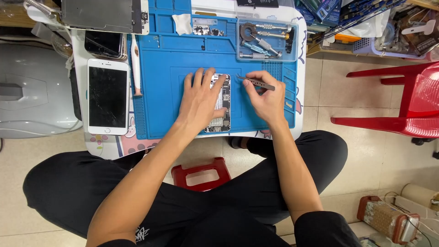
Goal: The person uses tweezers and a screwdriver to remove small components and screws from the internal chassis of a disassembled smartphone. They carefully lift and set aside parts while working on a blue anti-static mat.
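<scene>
Blue mat (169, 96) on bench, frame centre: left hand (200, 98) flat, pressing opened phone (220, 104); right hand (265, 98) pinching tweezers (256, 82), tips seemingly empty.

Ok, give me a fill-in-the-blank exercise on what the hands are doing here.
1. The left hand lies flat on an opened ____.
2. The right hand holds metal ____.
3. Both rest on a mat coloured ____.
4. Left of the mat lies a white phone, screen facing ____.

Missing words: phone; tweezers; blue; up
</scene>
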